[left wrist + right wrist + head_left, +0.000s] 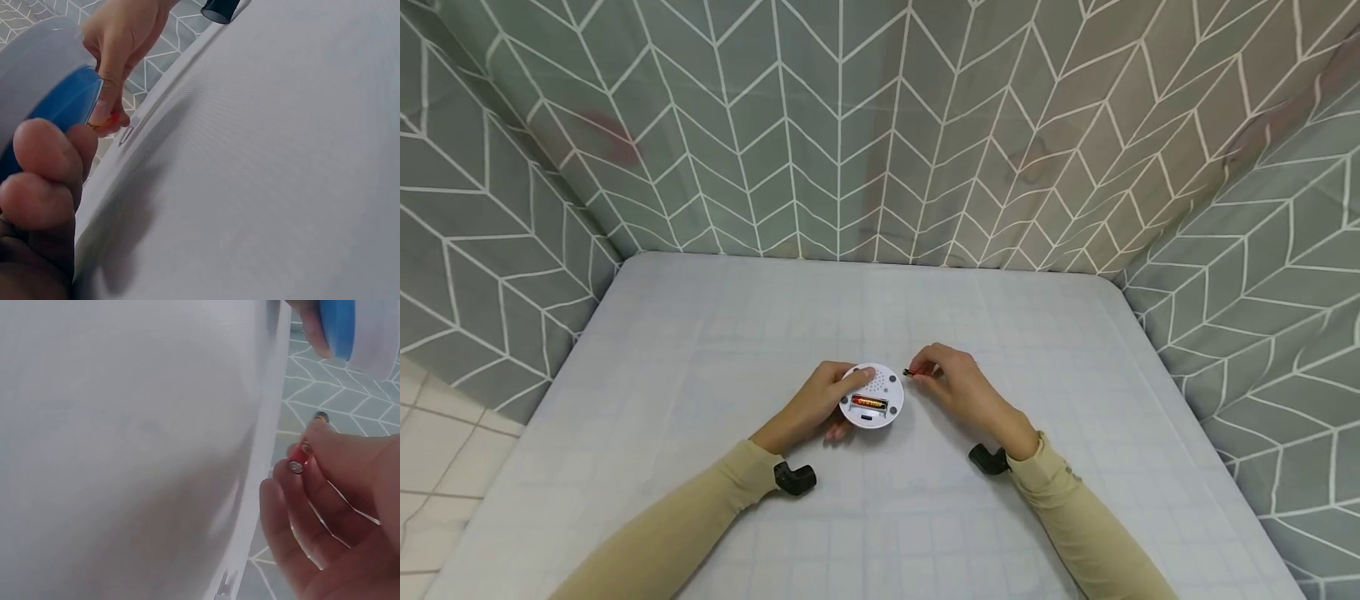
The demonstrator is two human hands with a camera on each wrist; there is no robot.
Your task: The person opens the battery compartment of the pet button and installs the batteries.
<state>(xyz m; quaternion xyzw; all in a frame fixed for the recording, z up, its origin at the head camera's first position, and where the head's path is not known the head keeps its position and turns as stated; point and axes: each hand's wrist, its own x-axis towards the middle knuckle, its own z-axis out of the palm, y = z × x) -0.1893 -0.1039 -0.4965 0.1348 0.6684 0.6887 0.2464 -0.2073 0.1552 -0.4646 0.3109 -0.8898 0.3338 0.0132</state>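
Note:
My left hand [820, 398] holds a round white battery-powered device [883, 387], thumb on top and fingers underneath. Its back faces up, showing speaker holes, dark round feet and an uncovered compartment with an orange-and-black battery [869, 402] inside. In the left wrist view the device's other side is a blue face [70, 97], with fingertips close against it. Just right of the device, my right hand [958, 385] pinches a small red-and-black battery [300, 456] between thumb and fingers. One flat metal end of that battery shows in the right wrist view.
Both hands are above a table with a pale cloth [737, 317]. Grey curtains with white chevron lines [850, 125] stand behind it and along the sides. Black wrist cameras [795, 478] sit at both sleeve cuffs. Tiled floor [445, 450] shows at the left.

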